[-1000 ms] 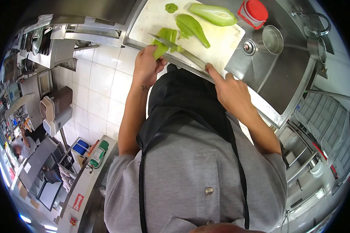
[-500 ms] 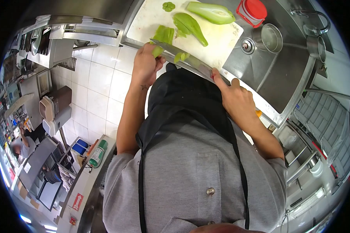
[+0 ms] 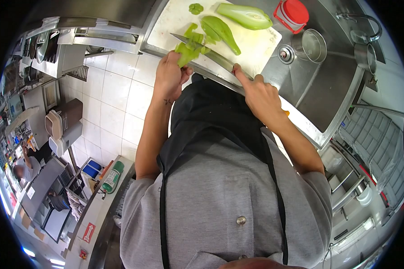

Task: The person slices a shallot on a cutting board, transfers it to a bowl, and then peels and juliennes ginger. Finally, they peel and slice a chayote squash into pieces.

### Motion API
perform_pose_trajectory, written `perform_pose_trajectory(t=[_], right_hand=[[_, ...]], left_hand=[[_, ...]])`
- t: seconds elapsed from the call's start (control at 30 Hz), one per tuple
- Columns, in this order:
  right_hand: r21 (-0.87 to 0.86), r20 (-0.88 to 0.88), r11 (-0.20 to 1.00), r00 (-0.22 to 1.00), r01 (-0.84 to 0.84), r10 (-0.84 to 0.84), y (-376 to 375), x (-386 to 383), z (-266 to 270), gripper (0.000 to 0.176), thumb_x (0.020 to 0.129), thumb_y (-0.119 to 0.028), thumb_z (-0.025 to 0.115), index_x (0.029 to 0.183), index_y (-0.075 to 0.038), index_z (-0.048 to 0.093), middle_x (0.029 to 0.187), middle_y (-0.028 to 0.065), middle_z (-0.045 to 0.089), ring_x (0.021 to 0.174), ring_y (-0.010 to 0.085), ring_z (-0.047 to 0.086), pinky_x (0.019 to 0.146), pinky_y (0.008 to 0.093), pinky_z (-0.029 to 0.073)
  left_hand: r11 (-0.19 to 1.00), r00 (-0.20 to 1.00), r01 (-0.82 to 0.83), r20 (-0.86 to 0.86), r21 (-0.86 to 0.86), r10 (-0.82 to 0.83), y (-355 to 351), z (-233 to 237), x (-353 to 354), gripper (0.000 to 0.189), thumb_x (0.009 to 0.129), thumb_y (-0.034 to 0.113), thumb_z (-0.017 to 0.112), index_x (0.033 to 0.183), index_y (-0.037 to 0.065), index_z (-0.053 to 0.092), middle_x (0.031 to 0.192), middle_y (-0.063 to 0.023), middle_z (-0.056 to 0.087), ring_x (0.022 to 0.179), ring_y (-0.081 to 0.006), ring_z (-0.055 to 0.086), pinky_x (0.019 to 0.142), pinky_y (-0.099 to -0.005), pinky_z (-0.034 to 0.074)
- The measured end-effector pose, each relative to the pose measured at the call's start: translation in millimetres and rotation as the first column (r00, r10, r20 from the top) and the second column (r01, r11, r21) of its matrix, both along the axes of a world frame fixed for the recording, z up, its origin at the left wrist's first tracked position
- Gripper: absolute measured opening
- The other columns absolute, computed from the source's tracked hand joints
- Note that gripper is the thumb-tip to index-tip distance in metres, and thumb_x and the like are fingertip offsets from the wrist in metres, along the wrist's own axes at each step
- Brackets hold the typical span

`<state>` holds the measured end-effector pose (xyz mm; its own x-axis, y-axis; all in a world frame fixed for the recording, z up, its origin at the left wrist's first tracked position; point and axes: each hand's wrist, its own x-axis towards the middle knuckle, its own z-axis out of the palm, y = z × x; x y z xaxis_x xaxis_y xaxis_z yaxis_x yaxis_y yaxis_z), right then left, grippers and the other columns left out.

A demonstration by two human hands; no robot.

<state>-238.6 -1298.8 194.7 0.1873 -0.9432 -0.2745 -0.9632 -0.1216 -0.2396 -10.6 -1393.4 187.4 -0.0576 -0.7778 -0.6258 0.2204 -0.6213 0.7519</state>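
Note:
My right hand (image 3: 260, 96) is closed on the handle end of a long knife (image 3: 220, 59), index finger stretched along it. The blade slants up and left over the near-left part of a white cutting board (image 3: 260, 54), crossing a clump of cut green pieces. In the closed fingers of my left hand (image 3: 169, 74) is a light green vegetable piece (image 3: 187, 54), right beside the blade. Beyond the knife lie a green vegetable chunk (image 3: 221, 32), a larger pale green half (image 3: 244, 16) and a small lobed end slice (image 3: 195, 8).
Right of the board is a steel sink (image 3: 316, 94) with a metal pot (image 3: 313, 46) and a red-lidded container (image 3: 292, 15). A faucet (image 3: 363, 22) stands at the back right. Bins (image 3: 63, 121) stand on the left floor; another person (image 3: 29, 168) is far left.
The knife and my right hand have moved up and left, bringing the blade from the board's near edge further over it. The green pieces near the blade have shifted and bunched together.

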Motion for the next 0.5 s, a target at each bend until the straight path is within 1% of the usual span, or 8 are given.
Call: perform_pose_trajectory(t=[0.03, 0.1, 0.23, 0.33, 0.4, 0.5], right_hand=[[-0.001, 0.000, 1.000, 1.000, -0.001, 0.001, -1.9, -0.1, -1.9, 0.070, 0.085, -0.001, 0.052, 0.149, -0.027, 0.040, 0.078, 0.0225, 0.060, 0.060, 0.0413, 0.066, 0.052, 0.0492, 0.053], [-0.036, 0.025, 0.999, 1.000, -0.013, 0.014, -4.3, -0.2, -4.6, 0.069, 0.085, -0.002, 0.052, 0.149, -0.025, 0.039, 0.078, 0.0224, 0.060, 0.060, 0.0408, 0.066, 0.052, 0.0492, 0.054], [-0.033, 0.045, 0.999, 0.999, 0.006, -0.005, -13.2, 6.0, -7.4, 0.067, 0.086, -0.003, 0.052, 0.148, -0.023, 0.039, 0.077, 0.0226, 0.060, 0.060, 0.0408, 0.067, 0.054, 0.0492, 0.054], [-0.026, 0.026, 1.000, 1.000, 0.016, -0.015, -23.2, 11.7, -10.9, 0.063, 0.087, -0.003, 0.051, 0.147, -0.020, 0.041, 0.078, 0.0235, 0.060, 0.063, 0.0419, 0.068, 0.055, 0.0489, 0.055], [-0.024, 0.055, 0.999, 0.998, 0.027, -0.025, -29.9, 14.0, -14.6, 0.061, 0.087, -0.003, 0.051, 0.144, -0.019, 0.042, 0.078, 0.0257, 0.062, 0.065, 0.0426, 0.068, 0.056, 0.0490, 0.056], [-0.050, 0.080, 0.999, 0.997, 0.005, -0.001, -38.1, 14.7, -19.5, 0.059, 0.087, -0.003, 0.051, 0.143, -0.018, 0.043, 0.078, 0.0256, 0.064, 0.064, 0.0412, 0.068, 0.055, 0.0482, 0.056]], left_hand=[[1.000, 1.000, -0.001, 0.000, -0.001, 0.001, -0.5, -0.9, 1.7, 0.024, 0.094, 0.019, 0.043, 0.086, -0.001, 0.050, 0.074, -0.0078, 0.046, 0.055, -0.0159, 0.052, 0.040, -0.0251, 0.031], [1.000, 0.998, 0.026, -0.061, 0.016, -0.025, -0.6, -2.2, 5.8, 0.022, 0.099, 0.018, 0.043, 0.096, -0.003, 0.050, 0.076, -0.0086, 0.047, 0.061, -0.0174, 0.051, 0.044, -0.0233, 0.033], [0.999, 1.000, 0.024, -0.012, 0.034, -0.024, -0.5, 0.5, 3.4, 0.022, 0.099, 0.018, 0.043, 0.096, -0.002, 0.050, 0.076, -0.0088, 0.047, 0.060, -0.0172, 0.051, 0.044, -0.0234, 0.034], [0.999, 1.000, 0.029, -0.008, 0.040, -0.029, -0.9, 0.6, 4.2, 0.023, 0.099, 0.019, 0.042, 0.097, -0.002, 0.050, 0.077, -0.0093, 0.048, 0.059, -0.0170, 0.051, 0.046, -0.0238, 0.037], [0.997, 0.999, 0.053, -0.011, 0.059, -0.053, -1.7, 2.4, 5.6, 0.024, 0.099, 0.020, 0.043, 0.097, -0.002, 0.051, 0.076, -0.0091, 0.050, 0.059, -0.0174, 0.052, 0.047, -0.0243, 0.040], [0.995, 0.999, 0.048, 0.000, 0.087, -0.048, -3.3, 1.5, 5.7, 0.023, 0.099, 0.021, 0.043, 0.097, -0.001, 0.051, 0.075, -0.0086, 0.050, 0.058, -0.0180, 0.052, 0.047, -0.0250, 0.041]])
